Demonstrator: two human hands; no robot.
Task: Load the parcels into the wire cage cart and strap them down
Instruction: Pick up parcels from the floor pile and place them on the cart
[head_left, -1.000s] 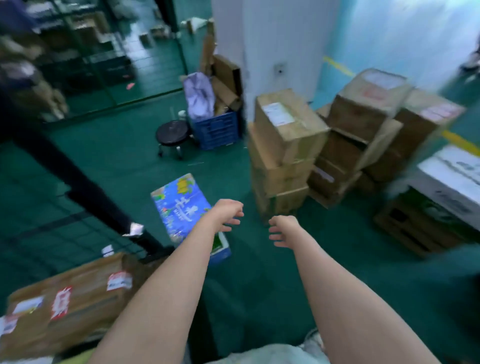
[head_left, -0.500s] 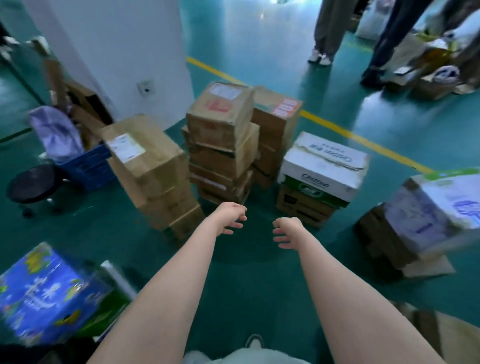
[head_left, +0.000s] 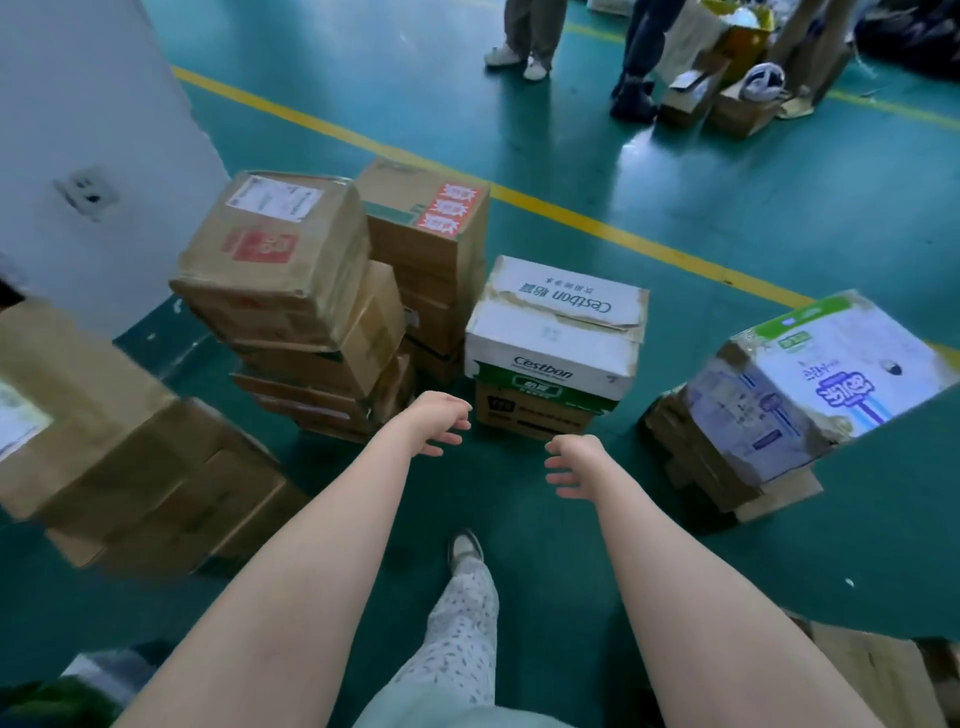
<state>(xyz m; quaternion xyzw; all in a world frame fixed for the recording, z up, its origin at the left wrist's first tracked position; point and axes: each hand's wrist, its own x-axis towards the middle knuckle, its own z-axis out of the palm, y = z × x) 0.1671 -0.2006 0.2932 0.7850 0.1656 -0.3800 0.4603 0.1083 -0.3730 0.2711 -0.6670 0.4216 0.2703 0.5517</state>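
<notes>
Both arms reach forward over the green floor (head_left: 519, 525). The left hand (head_left: 439, 423) and right hand (head_left: 574, 465) are empty, fingers loosely spread, with a bare gap between them.

The parcels stand in a ring around the hands. At twelve o'clock, just past the fingertips, a white box (head_left: 558, 322) sits on a brown carton, its near edge facing the hands. At ten o'clock a leaning stack of brown boxes (head_left: 280, 270) has its top box overhanging the ones below, and a second stack (head_left: 426, 223) touches it behind. At nine o'clock is a low brown pile (head_left: 119, 467), blurred. At three o'clock a tilted printed box (head_left: 810, 384) tops another pile.

Bare floor runs between the white box and the three o'clock pile, and back toward the person's shoe (head_left: 465, 545) at six o'clock. A yellow line (head_left: 571, 213) crosses behind the stacks.
</notes>
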